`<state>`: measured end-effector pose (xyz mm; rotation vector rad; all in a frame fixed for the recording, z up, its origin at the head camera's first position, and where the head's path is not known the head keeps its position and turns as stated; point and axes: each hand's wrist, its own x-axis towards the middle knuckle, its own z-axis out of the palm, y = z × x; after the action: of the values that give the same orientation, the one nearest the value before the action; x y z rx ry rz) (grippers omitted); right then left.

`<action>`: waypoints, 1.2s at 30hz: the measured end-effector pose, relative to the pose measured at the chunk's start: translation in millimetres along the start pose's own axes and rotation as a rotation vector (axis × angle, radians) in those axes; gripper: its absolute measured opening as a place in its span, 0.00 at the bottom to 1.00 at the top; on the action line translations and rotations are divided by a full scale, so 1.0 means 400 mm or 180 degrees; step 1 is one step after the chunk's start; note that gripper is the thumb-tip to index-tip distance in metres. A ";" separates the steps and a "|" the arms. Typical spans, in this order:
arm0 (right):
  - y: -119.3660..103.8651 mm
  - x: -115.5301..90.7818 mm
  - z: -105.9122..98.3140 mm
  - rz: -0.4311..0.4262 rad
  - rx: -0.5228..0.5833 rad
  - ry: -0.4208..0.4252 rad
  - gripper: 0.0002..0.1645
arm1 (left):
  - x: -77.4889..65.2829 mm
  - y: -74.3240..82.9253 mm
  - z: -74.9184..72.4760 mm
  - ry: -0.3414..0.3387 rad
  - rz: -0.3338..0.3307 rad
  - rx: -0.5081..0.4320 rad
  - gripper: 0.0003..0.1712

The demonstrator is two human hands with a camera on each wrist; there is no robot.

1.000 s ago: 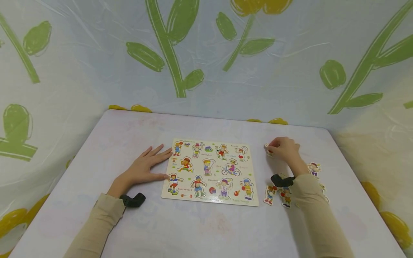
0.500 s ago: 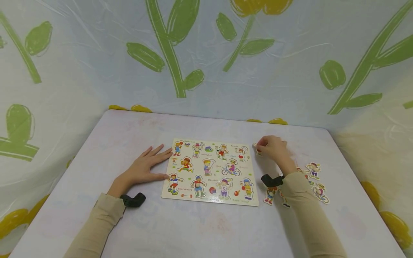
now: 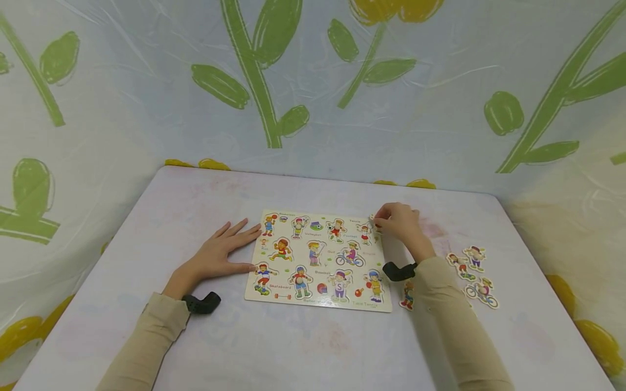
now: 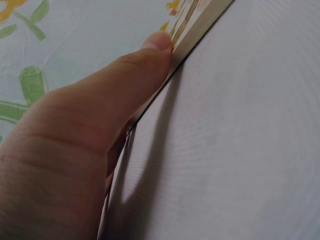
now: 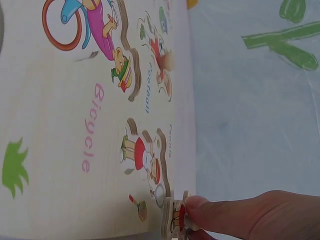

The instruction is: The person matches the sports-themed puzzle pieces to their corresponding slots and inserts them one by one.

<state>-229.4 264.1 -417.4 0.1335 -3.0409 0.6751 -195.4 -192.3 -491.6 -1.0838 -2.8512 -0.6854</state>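
Observation:
A wooden peg-style puzzle board [image 3: 300, 256] with sports figures lies flat on the table. My left hand [image 3: 220, 253] is spread at the board's left side, fingertips at its edge. In the left wrist view the thumb [image 4: 135, 70] touches the board's side. My right hand [image 3: 402, 224] pinches a small puzzle piece [image 5: 176, 217] between thumb and finger, at the board's upper right corner. The piece shows a red-dressed figure and is held on edge, beside the recess [image 5: 142, 152] marked "Tennis". Part of the piece is hidden by the fingers.
Right of the board lie loose puzzle pieces: a baseball figure [image 3: 475, 258], a skateboarder [image 3: 461, 266] and a cyclist [image 3: 482, 293]. Another piece [image 3: 407, 295] sits near the board, partly behind the right wrist camera [image 3: 398, 271]. A flower-patterned curtain [image 3: 391, 130] stands behind the table.
My right hand has moved left with the pinched piece, from the table right of the board to its upper right corner. The left hand and the board have stayed put.

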 end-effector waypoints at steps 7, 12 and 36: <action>-0.026 0.004 0.019 -0.0071 -0.0009 -0.0027 0.09 | -0.001 -0.005 0.003 0.0005 0.0022 0.0005 0.52; -0.038 0.000 0.029 -0.0064 -0.0050 -0.0084 0.09 | 0.001 -0.003 0.002 0.0004 0.0025 -0.0014 0.52; -0.063 -0.041 0.060 -0.0074 -0.0040 -0.0160 0.07 | 0.001 -0.005 0.005 -0.0045 -0.0037 0.0023 0.52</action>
<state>-210.9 232.5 -429.3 0.1882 -3.0855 0.6612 -196.6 -192.6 -494.2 -1.0763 -2.8717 -0.6703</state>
